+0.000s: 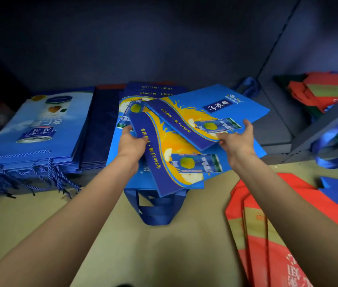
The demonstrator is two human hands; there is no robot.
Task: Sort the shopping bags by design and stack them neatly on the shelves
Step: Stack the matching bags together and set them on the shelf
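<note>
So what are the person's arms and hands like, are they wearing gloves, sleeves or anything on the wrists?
Both arms are bare as far as the picture shows: no sleeves reach into view on either forearm. The left hand and the right hand wear no gloves, and no watch, bracelet or ring shows on the visible sides of the wrists and fingers. Nothing else is worn or marked on them.

The red bags (267, 235) run off the bottom edge, their white lettering cut short.
</note>
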